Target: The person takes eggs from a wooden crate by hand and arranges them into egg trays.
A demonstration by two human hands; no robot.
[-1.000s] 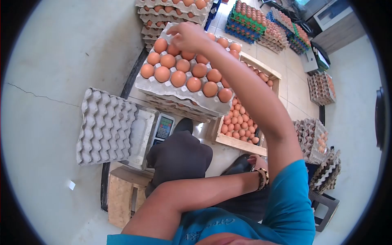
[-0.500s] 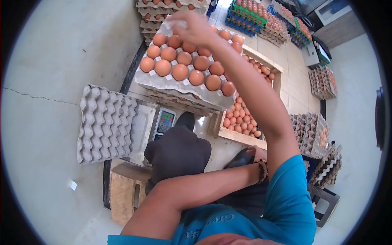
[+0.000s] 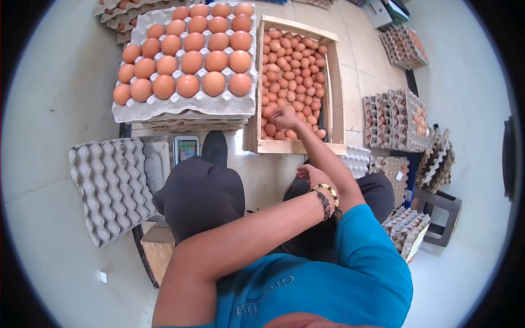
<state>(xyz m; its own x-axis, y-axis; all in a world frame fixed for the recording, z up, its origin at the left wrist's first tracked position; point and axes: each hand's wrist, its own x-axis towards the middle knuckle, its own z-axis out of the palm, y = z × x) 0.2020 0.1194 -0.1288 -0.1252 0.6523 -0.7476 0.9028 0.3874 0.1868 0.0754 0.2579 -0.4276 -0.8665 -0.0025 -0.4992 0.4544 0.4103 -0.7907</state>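
Note:
My right hand (image 3: 284,117) reaches down into the front of a wooden crate (image 3: 298,146) full of loose brown eggs (image 3: 292,82). Its fingers look bent but apart, right over the eggs, and no egg shows in them. My left hand (image 3: 315,176), with bead bracelets on the wrist, rests by my right forearm with loose fingers and holds nothing. Left of the crate, a grey egg tray (image 3: 147,112) filled with rows of brown eggs (image 3: 191,62) tops a stack of trays. A few bare cups show at its back left corner.
An empty egg tray (image 3: 112,183) leans on a digital scale (image 3: 187,147) at my left. More stacked egg trays (image 3: 396,120) stand along the right, near a dark grey plastic stool (image 3: 437,213). A stack of trays (image 3: 117,19) stands at the back left.
My right hand has moved from the back of the egg tray down into the crate. The view has shifted, so the crate now shows in full. My left hand stays near my right arm.

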